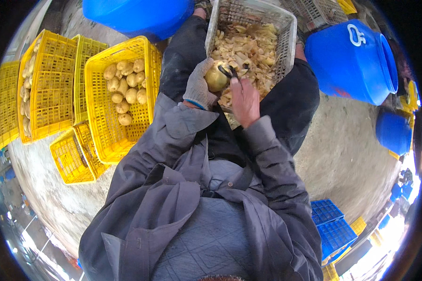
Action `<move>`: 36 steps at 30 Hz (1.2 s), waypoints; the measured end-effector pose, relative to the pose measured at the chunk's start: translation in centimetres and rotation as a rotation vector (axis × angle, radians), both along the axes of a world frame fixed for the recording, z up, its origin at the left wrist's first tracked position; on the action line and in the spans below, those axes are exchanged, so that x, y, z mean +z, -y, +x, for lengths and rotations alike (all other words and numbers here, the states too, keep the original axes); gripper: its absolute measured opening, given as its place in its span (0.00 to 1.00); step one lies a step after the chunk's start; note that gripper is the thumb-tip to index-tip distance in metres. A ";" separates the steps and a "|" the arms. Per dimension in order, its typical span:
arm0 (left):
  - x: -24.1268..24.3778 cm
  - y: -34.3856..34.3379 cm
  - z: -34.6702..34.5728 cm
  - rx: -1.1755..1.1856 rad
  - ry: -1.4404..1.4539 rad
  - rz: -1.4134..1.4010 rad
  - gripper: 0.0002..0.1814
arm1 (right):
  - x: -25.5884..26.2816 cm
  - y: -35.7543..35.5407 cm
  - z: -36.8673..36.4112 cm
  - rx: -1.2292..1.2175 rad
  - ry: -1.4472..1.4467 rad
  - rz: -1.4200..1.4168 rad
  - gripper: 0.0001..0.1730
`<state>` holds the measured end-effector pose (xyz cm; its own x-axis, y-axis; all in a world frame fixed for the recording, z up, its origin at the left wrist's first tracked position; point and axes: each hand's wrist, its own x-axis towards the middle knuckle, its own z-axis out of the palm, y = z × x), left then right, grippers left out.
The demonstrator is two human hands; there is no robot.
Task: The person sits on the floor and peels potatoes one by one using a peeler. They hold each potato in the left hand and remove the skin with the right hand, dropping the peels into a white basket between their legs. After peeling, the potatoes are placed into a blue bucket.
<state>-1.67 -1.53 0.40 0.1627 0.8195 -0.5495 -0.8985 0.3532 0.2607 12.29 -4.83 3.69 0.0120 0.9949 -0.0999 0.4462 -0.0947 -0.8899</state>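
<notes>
My left hand (200, 84), in a grey knit glove, grips a large, round potato (216, 79) whose surface looks pale and partly peeled. Bare, my right hand (245, 100) holds a black peeler (229, 72) with its head against the potato's right side. Both hands are above the near end of a grey-white plastic crate (211, 31) between my legs. A thick heap of peelings (249, 52) lies in that crate. To the left, a yellow plastic crate (140, 121) stands tilted, with several unpeeled potatoes (125, 84) inside.
More yellow crates (52, 84) stand at far left, one holding potatoes (28, 82). A blue plastic drum (137, 14) lies ahead on the left. Another blue drum (344, 63) is beside my right knee. Blue crates (334, 232) sit behind on the right, on the concrete floor (344, 147).
</notes>
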 end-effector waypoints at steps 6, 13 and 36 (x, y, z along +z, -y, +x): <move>2.2 -0.4 0.2 0.095 -0.190 -0.047 0.17 | -3.7 6.2 -0.3 -0.002 0.059 -0.017 0.19; 1.2 -0.4 0.1 0.051 -0.060 -0.157 0.20 | -1.2 2.4 0.6 -0.157 -0.035 -0.013 0.18; 0.8 -0.9 -0.2 0.052 -0.032 -0.030 0.22 | -1.0 5.1 0.1 -0.086 -0.217 -0.079 0.17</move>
<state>-1.87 -0.67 1.23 0.1027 0.8092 -0.5785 -0.9073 0.3146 0.2791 12.44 -9.92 2.68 0.0659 0.9801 -0.1871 0.2325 -0.1974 -0.9524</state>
